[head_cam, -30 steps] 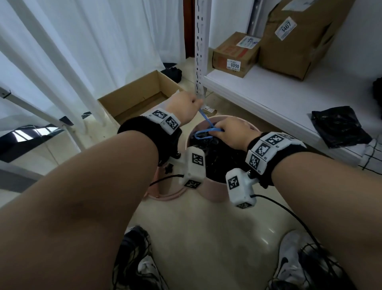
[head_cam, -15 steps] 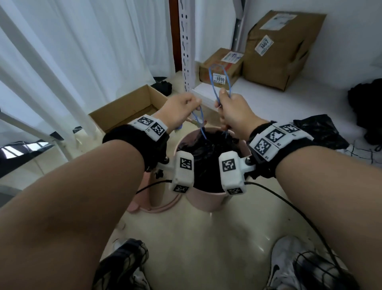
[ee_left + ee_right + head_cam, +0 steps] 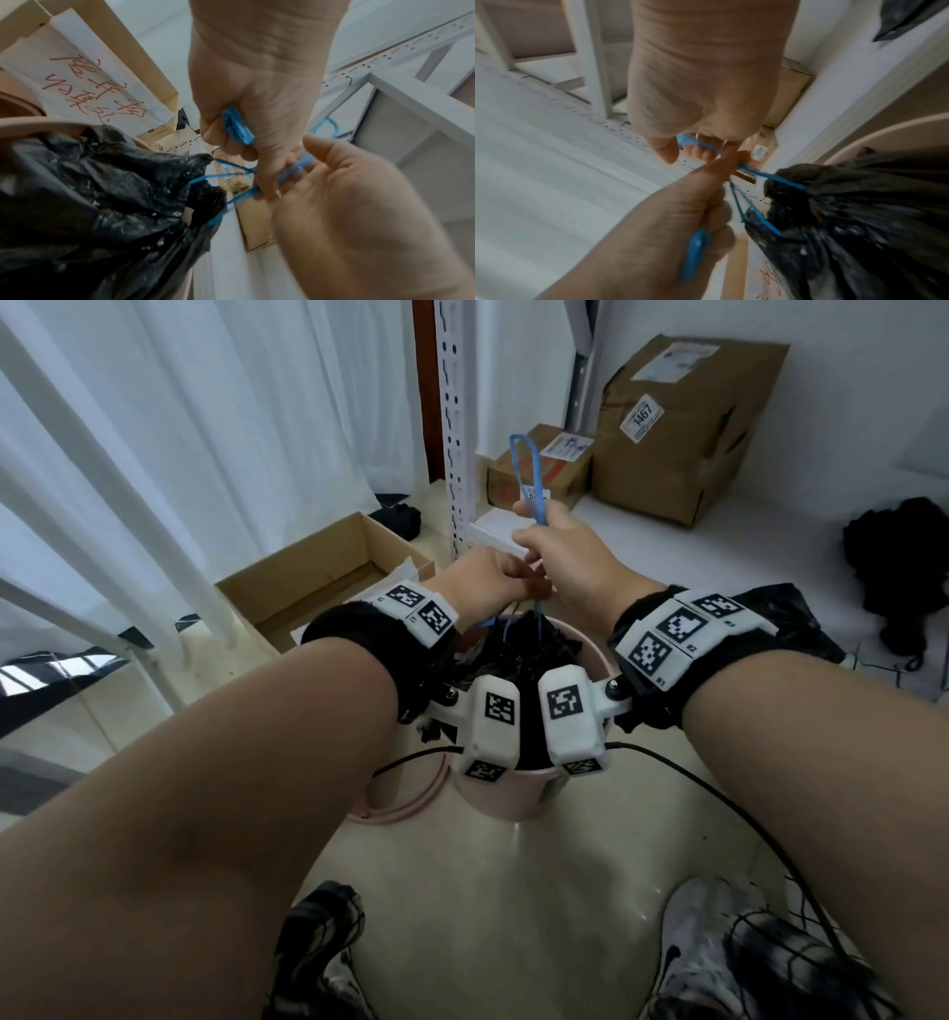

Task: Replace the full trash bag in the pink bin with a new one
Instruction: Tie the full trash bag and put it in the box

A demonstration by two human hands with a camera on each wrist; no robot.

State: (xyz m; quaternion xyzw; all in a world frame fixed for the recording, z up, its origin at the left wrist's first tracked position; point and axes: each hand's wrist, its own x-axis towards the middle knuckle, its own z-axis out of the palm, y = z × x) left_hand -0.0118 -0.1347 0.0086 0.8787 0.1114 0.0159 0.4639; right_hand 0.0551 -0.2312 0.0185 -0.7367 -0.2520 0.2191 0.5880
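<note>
Right hand (image 3: pixel 570 557) is closed round the blue drawstring (image 3: pixel 529 474), fingers curled, w/ a long loop of it standing up above the fist in the head view; in the left wrist view the strands run across the right hand's fingers (image 3: pixel 295 162). Left hand (image 3: pixel 488 585) sits just beside and a bit lower, touching or nearly touching the right one, also curled shut on a bunched bit of the same drawstring, which shows as a blue wad inside the fist in the left wrist view (image 3: pixel 237 125). From both fists, thin blue strands run down to the gathered neck of the black trash bag (image 3: pixel 115 192), which is cinched mostly closed. The bag sits in the pink bin (image 3: pixel 513 793) on the floor, directly below the hands; its top puffs up above the rim. Whether the bag has lifted off the bin's bottom can't be told, since the wrist cameras block that part. A pink ring (image 3: pixel 405 809) lies on the floor against the bin's left side. Further left is an open cardboard box (image 3: pixel 318 577) w/ a white sheet of red handwriting (image 3: pixel 85 81) in it. To the right is a white shelf (image 3: pixel 719 546) carrying two closed cardboard boxes (image 3: pixel 683 423) and a crumpled black bag (image 3: pixel 816 629) near its front edge.
</note>
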